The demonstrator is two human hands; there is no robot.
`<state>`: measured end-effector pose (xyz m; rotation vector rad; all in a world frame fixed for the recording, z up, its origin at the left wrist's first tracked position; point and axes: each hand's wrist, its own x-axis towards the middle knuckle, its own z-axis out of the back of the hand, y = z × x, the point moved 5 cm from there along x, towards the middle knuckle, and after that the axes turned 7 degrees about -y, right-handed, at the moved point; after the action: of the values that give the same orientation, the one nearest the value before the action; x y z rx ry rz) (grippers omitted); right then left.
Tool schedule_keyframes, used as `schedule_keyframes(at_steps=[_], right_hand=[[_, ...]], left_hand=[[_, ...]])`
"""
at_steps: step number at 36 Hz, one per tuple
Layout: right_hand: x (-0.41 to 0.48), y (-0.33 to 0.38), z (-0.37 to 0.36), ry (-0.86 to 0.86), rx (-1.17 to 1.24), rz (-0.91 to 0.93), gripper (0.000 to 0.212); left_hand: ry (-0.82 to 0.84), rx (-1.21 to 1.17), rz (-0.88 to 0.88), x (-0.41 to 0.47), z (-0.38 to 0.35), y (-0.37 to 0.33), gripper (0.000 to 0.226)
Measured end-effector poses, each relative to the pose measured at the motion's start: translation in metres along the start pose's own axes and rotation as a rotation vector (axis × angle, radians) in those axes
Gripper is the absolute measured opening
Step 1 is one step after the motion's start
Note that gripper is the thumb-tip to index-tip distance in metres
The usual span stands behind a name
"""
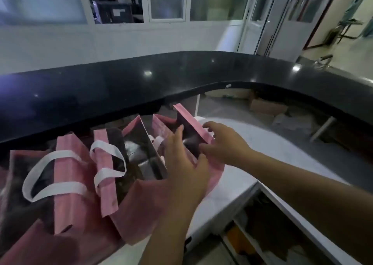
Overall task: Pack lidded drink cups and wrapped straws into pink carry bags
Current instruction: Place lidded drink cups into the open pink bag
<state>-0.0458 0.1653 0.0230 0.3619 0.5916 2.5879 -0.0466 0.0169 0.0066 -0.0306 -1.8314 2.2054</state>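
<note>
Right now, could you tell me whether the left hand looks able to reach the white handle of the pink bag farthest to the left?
Probably yes. The left hand is busy at the rightmost bag, but the white handle lies exposed on top of the far-left bag, and nothing visible blocks a sweep across.

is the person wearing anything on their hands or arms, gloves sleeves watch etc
Nothing shows. The left hand and right hand are bare, with no gloves, and no rings can be made out. Both forearms are uncovered as far as the picture reaches, with no sleeve, watch or wristband in view.
</note>
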Motion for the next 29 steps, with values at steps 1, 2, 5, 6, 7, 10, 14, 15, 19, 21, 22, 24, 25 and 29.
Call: schedule_keyframes(at_steps=[1,2,5,6,7,10,14,15,19,21,22,24,25,29], right_hand=[[0.007,0.001,-0.006,0.011,-0.05,-0.002,0.053],[0.014,0.002,-0.01,0.01,-0.106,0.003,0.05],[0.027,0.003,-0.019,-0.004,-0.233,0.033,0.04],[0.031,0.002,-0.02,-0.023,-0.25,0.047,0.038],[0.035,0.0,-0.02,-0.044,-0.258,0.065,0.036],[0.044,-0.01,-0.018,-0.1,-0.24,0.068,0.026],[0.056,-0.027,-0.005,-0.145,-0.217,0.068,0.025],[0.059,-0.032,0.001,-0.133,-0.204,0.069,0.024],[0.066,-0.058,0.032,-0.085,-0.067,0.053,0.017],[0.065,-0.073,0.052,-0.062,0.009,0.053,0.017],[0.063,-0.081,0.062,-0.043,0.046,0.056,0.016],[0.056,-0.097,0.087,-0.013,0.101,0.069,0.016],[0.052,-0.105,0.101,-0.007,0.112,0.078,0.015],[0.041,-0.15,0.154,0.014,0.108,0.115,0.013]], left_hand=[[0.024,-0.026,0.009,-0.001,-0.003,0.002,0.078],[0.031,-0.036,0.007,-0.001,-0.004,0.002,0.079],[0.053,-0.063,0.022,-0.003,-0.007,0.009,0.081],[0.048,-0.069,0.035,-0.003,-0.007,0.011,0.081],[0.043,-0.073,0.043,-0.001,-0.007,0.013,0.081],[0.035,-0.039,0.014,0.003,-0.005,0.007,0.077],[0.028,-0.002,-0.016,0.01,-0.008,-0.009,0.075],[0.025,0.015,-0.029,0.012,-0.009,-0.014,0.074],[0.055,0.048,-0.05,0.023,-0.018,-0.034,0.063],[0.105,0.096,-0.094,0.031,-0.028,-0.046,0.058],[0.137,0.147,-0.142,0.036,-0.035,-0.053,0.056],[0.207,0.302,-0.27,0.043,-0.054,-0.07,0.057],[0.243,0.384,-0.339,0.047,-0.066,-0.079,0.06],[0.43,0.701,-0.557,0.051,-0.13,-0.115,0.07]])
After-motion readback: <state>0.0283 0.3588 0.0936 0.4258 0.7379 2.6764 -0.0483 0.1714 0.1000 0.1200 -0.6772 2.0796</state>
